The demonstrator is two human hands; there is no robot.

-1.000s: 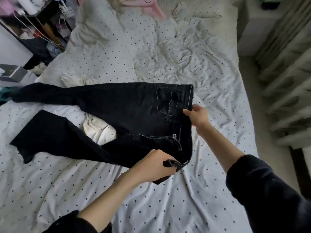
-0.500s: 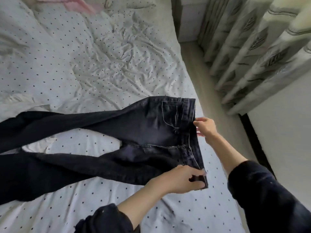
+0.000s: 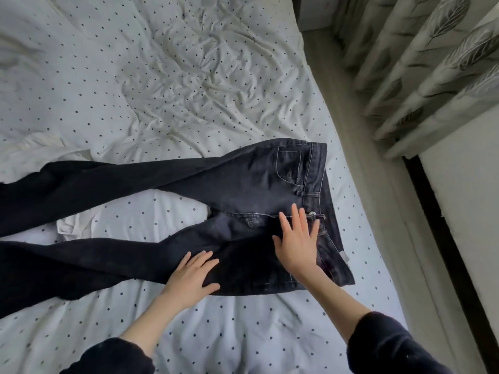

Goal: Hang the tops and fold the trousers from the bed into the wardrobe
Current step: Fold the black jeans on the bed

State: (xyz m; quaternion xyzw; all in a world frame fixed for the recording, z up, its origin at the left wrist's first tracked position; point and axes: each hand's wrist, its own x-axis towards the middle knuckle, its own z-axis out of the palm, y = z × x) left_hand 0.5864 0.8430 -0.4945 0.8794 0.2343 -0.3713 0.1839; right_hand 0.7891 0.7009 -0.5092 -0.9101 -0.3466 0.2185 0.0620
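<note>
We have the dark jeans (image 3: 243, 190) laid out flat on the bed (image 3: 216, 333), front side up, waistband towards the right edge of the mattress and the two legs running off to the left, spread apart in a V. They lie this way, we judge, because trousers need a flat start before a fold: the legs have not yet been brought together, so the folding proper is not begun.

Our right hand (image 3: 295, 242) rests palm down just beside the fly and its metal button (image 3: 312, 213), fingers straight and spread, holding nothing; it presses the cloth, probably to pin the waist in place and smooth the front. Our left hand (image 3: 193, 276) lies flat on the upper part of the near leg, fingers likewise straight and parted, no grip closed on anything. Together they seem to flatten the seat and thigh so that creases do not get folded in.

A crumpled white garment (image 3: 71, 225) shows between the two legs, partly under them; it may lift the fabric there and spoil a neat fold. Beyond the bed's right edge runs a strip of floor (image 3: 359, 147) and a leaf-patterned curtain (image 3: 421, 63). The wardrobe is not in view.
</note>
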